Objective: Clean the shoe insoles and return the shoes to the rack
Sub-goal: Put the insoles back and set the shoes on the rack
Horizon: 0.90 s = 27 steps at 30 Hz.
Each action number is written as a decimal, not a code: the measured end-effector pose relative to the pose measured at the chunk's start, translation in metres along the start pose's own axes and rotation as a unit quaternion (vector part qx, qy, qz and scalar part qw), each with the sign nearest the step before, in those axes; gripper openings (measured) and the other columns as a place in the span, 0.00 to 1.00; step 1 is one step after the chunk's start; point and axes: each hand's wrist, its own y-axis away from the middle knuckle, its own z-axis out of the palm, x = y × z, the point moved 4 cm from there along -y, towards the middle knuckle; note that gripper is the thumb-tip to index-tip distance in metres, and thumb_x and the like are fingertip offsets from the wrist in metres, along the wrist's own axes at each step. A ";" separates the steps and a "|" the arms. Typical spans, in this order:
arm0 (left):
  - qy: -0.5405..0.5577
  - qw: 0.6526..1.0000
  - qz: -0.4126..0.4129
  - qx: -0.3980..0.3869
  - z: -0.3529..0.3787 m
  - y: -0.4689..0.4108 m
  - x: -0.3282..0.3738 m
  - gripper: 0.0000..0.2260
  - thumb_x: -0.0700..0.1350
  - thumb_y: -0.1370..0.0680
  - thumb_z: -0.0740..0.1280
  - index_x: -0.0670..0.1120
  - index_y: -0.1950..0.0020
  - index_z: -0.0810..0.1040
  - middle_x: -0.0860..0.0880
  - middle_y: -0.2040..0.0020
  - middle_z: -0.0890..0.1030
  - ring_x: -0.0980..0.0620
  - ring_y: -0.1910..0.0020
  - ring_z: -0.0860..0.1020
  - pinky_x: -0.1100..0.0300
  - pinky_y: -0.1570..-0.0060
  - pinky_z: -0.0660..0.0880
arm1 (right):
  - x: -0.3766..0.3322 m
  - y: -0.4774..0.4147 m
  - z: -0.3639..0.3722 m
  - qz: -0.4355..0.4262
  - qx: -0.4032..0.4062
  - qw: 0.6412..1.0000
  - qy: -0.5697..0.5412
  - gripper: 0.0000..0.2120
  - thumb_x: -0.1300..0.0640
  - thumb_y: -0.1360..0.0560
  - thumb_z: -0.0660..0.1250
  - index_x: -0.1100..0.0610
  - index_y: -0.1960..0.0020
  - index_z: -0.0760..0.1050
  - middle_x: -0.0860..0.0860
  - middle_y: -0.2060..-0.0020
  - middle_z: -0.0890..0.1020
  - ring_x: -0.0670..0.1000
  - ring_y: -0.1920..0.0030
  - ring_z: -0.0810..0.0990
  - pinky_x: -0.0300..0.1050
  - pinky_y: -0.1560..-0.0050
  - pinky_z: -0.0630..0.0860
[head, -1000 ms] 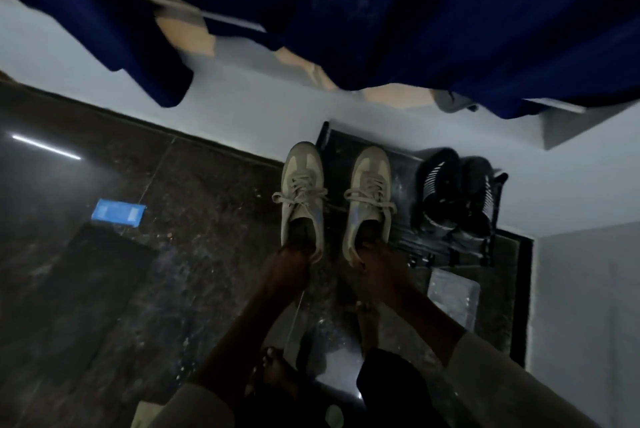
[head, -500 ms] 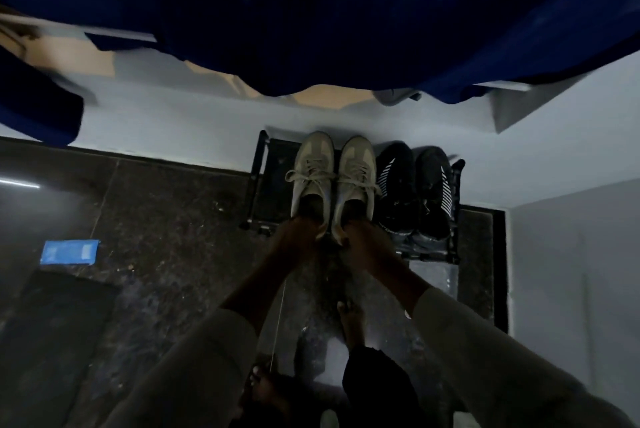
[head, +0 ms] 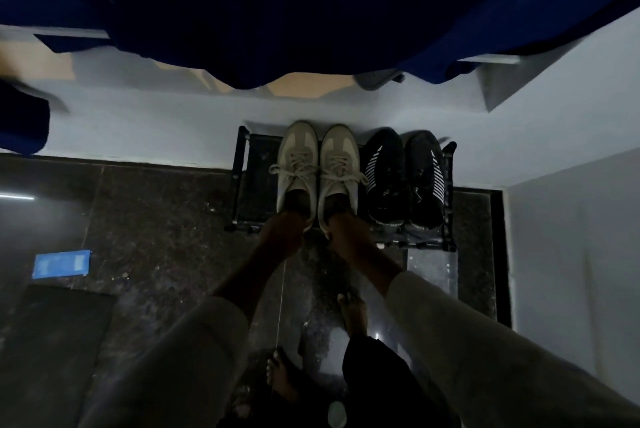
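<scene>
Change: beige shoes (head: 300, 169) are now settling onto rack (head: 242, 181), beside black shoes (head: 405, 178).
Grip: left hand (head: 282, 232) and right hand (head: 349, 233) are clasping the heels.
Status: release pending.

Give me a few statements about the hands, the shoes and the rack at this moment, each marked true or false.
1. The left hand and the right hand each grip the heel of one of the beige sneakers. True.
2. The beige sneakers sit to the right of the black striped shoes. False: they sit to the left of the black pair, side by side with it.
3. Both pairs are on the rack, which stands against the wall. True.
4. The blue card lies on the rack. False: it lies on the dark floor, well to the left of the rack.
5. The person is wearing shoes. False: a bare foot shows on the floor.
</scene>
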 end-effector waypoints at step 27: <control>-0.043 0.964 0.164 0.204 0.089 0.140 0.030 0.31 0.56 0.18 0.56 0.44 0.18 0.56 0.43 0.19 0.58 0.44 0.19 0.52 0.41 0.24 0.56 | 0.030 0.165 0.096 0.014 0.198 0.977 0.081 0.31 0.52 0.19 0.61 0.60 0.20 0.58 0.60 0.20 0.60 0.61 0.20 0.55 0.67 0.28 0.66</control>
